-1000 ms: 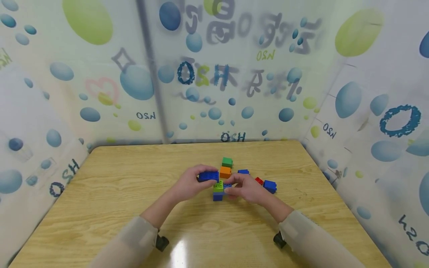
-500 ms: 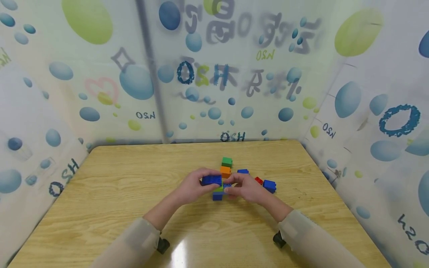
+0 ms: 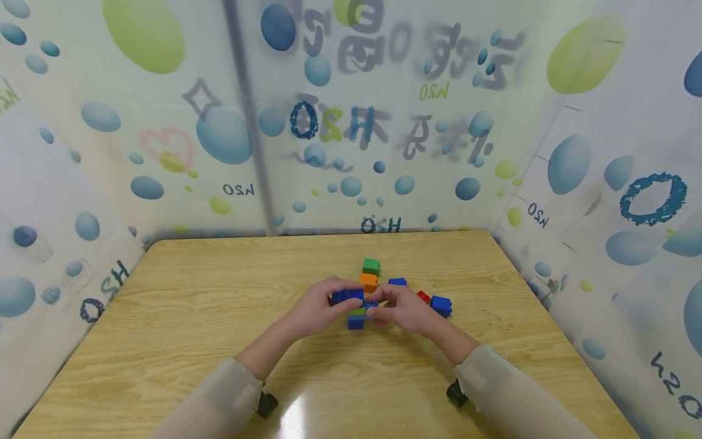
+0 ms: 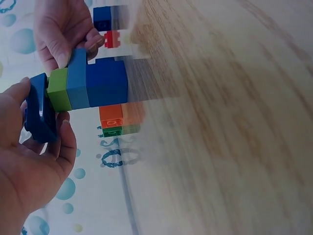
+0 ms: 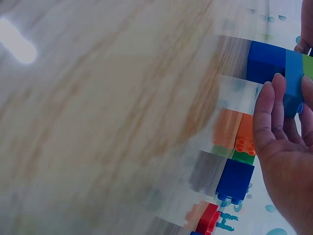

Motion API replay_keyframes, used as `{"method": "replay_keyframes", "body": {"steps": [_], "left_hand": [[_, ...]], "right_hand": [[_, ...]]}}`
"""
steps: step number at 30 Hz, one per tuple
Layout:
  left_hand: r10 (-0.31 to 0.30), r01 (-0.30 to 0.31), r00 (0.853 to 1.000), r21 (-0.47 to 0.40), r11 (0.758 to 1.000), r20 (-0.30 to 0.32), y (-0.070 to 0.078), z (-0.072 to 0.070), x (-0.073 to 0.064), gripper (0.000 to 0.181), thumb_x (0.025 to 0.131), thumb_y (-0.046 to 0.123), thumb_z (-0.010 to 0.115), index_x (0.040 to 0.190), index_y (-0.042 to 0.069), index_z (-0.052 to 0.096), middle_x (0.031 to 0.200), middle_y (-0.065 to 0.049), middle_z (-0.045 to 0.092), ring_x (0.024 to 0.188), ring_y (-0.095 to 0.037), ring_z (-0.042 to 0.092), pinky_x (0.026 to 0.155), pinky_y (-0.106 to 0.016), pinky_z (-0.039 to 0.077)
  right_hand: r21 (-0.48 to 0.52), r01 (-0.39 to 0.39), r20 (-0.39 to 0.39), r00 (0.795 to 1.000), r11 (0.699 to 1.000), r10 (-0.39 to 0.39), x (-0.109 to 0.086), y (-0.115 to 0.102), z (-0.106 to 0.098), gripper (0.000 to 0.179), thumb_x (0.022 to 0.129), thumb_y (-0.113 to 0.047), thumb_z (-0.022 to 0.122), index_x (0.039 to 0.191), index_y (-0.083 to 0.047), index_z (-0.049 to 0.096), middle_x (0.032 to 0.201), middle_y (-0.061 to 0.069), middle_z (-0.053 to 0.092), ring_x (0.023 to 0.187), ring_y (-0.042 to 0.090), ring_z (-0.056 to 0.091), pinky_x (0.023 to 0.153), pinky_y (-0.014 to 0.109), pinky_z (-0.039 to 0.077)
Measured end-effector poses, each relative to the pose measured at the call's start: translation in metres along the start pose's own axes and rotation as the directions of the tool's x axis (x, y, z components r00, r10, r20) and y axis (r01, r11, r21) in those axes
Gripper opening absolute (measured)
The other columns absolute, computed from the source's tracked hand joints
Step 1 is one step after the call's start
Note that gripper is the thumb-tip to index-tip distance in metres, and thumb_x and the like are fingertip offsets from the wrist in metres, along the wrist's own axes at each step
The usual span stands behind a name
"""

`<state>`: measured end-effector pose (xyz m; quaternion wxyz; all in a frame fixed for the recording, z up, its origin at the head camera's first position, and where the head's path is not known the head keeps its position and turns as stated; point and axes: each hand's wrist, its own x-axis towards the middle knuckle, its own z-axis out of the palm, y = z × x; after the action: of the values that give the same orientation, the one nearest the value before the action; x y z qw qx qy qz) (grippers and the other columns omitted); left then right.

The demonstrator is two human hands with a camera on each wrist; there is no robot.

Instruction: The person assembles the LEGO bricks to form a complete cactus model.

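My left hand [image 3: 315, 310] grips a dark blue toy brick [image 4: 40, 110] between thumb and fingers, at the top of a small brick stack. Under it sits a lime green brick [image 4: 59, 90], then a lighter blue brick [image 4: 78, 81], with a dark blue brick [image 4: 108, 82] lowest on the table. The held brick is slightly tilted against the green one's studs; whether it is seated I cannot tell. From the right side, my right hand [image 3: 404, 310] pinches the lighter blue brick, which juts out toward it. Fingers hide part of the stack in the head view.
Behind the stack lie an orange brick [image 3: 369, 281] and a green brick [image 3: 371, 266]. To the right are a blue brick [image 3: 397, 281], a red brick [image 3: 423, 296] and another blue brick [image 3: 441, 306]. Patterned curtains surround the wooden table [image 3: 219, 274].
My left hand has brought its dark blue brick rightward and over the lime green brick, covering most of it. My right hand has stayed in place on the stack.
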<state>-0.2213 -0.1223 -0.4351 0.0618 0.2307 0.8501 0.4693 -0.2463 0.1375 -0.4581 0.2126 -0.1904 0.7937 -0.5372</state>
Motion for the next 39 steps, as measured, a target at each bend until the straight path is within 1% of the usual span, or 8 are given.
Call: {"method": "replay_keyframes", "body": {"steps": [3,8,13,18,28,33,39], "left_hand": [[0.000,0.000,1.000,-0.014,1.000,-0.010,-0.0008,0.0012,0.0002,0.032,0.109,0.033,0.071,0.140,0.026,0.075,0.139,-0.003,0.072,0.131,-0.029,0.067,0.112,-0.054,0.058],[-0.020,0.020,1.000,-0.043,0.999,-0.021,-0.0005,0.0030,0.0004,0.031,0.107,0.036,0.073,0.137,0.027,0.076,0.144,0.000,0.073,0.139,-0.030,0.066,0.116,-0.056,0.056],[-0.028,0.027,0.999,-0.034,0.999,-0.027,0.0009,0.0040,0.0006,0.029,0.106,0.034,0.076,0.135,0.027,0.078,0.143,0.000,0.074,0.138,-0.030,0.067,0.115,-0.055,0.056],[-0.041,0.040,0.999,-0.037,0.999,-0.028,0.0014,0.0040,0.0003,0.028,0.106,0.033,0.076,0.134,0.027,0.078,0.142,0.000,0.075,0.136,-0.029,0.068,0.114,-0.054,0.057],[-0.052,0.050,0.998,-0.049,0.998,-0.037,0.0002,0.0057,0.0003,0.029,0.105,0.035,0.077,0.133,0.027,0.079,0.140,-0.001,0.076,0.133,-0.028,0.069,0.111,-0.050,0.060],[-0.076,0.074,0.997,-0.047,0.996,-0.035,-0.0008,0.0055,0.0013,0.028,0.105,0.038,0.077,0.131,0.030,0.080,0.139,0.000,0.076,0.132,-0.027,0.070,0.110,-0.050,0.061],[-0.105,0.104,0.994,-0.059,0.993,-0.020,-0.0005,0.0039,0.0025,0.027,0.104,0.039,0.078,0.130,0.032,0.080,0.140,0.000,0.075,0.126,-0.025,0.070,0.106,-0.047,0.063]], "right_hand": [[-0.001,0.003,0.000,1.000,1.000,-0.003,-0.0003,-0.0006,0.0001,0.021,0.107,-0.019,0.074,0.123,-0.006,0.071,0.135,0.017,0.071,0.101,0.027,0.080,0.089,0.041,0.069],[-0.007,-0.004,-0.003,1.000,1.000,0.004,-0.0005,-0.0015,0.0005,0.021,0.107,-0.020,0.074,0.123,-0.007,0.071,0.132,0.014,0.071,0.098,0.027,0.081,0.089,0.040,0.069],[-0.005,-0.010,-0.009,1.000,1.000,0.010,-0.0002,-0.0011,0.0013,0.020,0.107,-0.019,0.074,0.124,-0.008,0.071,0.132,0.014,0.071,0.098,0.027,0.081,0.089,0.040,0.069],[-0.002,-0.003,-0.004,1.000,1.000,0.003,-0.0007,-0.0002,0.0010,0.023,0.107,-0.020,0.074,0.125,-0.006,0.071,0.133,0.015,0.071,0.098,0.026,0.080,0.090,0.040,0.069],[0.015,0.014,0.002,1.000,1.000,-0.014,-0.0013,-0.0010,0.0015,0.022,0.108,-0.019,0.073,0.123,-0.004,0.070,0.137,0.017,0.069,0.103,0.030,0.080,0.092,0.044,0.068],[0.003,0.009,-0.002,1.000,1.000,-0.009,-0.0017,-0.0006,0.0018,0.020,0.108,-0.020,0.073,0.121,-0.005,0.070,0.139,0.018,0.069,0.102,0.028,0.080,0.092,0.042,0.068],[0.012,-0.010,-0.011,1.000,1.000,0.010,-0.0017,-0.0012,0.0028,0.018,0.107,-0.019,0.073,0.120,-0.007,0.070,0.138,0.015,0.069,0.106,0.026,0.079,0.092,0.042,0.068]]}}
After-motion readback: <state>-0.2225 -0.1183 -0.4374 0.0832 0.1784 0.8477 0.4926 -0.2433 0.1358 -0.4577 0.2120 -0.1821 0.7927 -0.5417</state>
